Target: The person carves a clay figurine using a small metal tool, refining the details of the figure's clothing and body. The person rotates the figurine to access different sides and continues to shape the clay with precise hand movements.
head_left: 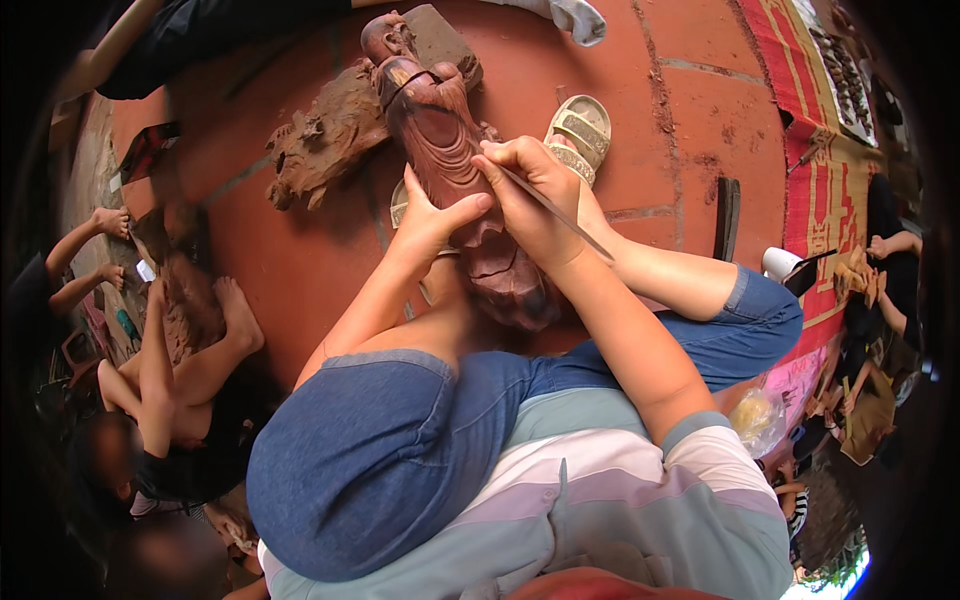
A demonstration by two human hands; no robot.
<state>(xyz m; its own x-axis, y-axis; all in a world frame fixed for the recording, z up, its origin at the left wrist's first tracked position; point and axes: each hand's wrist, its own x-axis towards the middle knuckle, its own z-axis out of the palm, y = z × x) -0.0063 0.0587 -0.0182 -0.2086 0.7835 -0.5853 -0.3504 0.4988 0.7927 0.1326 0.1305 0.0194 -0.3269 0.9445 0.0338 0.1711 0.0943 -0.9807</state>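
A dark reddish-brown carved wooden figure (pixel 428 125) lies slantwise between my legs, its head away from me. My left hand (pixel 440 215) grips its side, with the thumb across the carved folds. My right hand (pixel 532 195) is closed around a thin, dark, flat carving tool (pixel 555 210), whose shaft sticks out back over the wrist. The tool's working end is hidden by my fingers, close to the carved folds. Under the figure's head is a wood block (pixel 446 50). A rough piece of wood (pixel 332 140) rests beside it on the left.
Red tiles (pixel 700 130) carry scattered wood dust. Beige sandals (pixel 580 132) are on my feet. To the right are a dark flat bar (pixel 727 220), a white object (pixel 780 263), a red-and-yellow mat (pixel 840 190) and a clear plastic bag (pixel 758 420). Other people sit at both sides.
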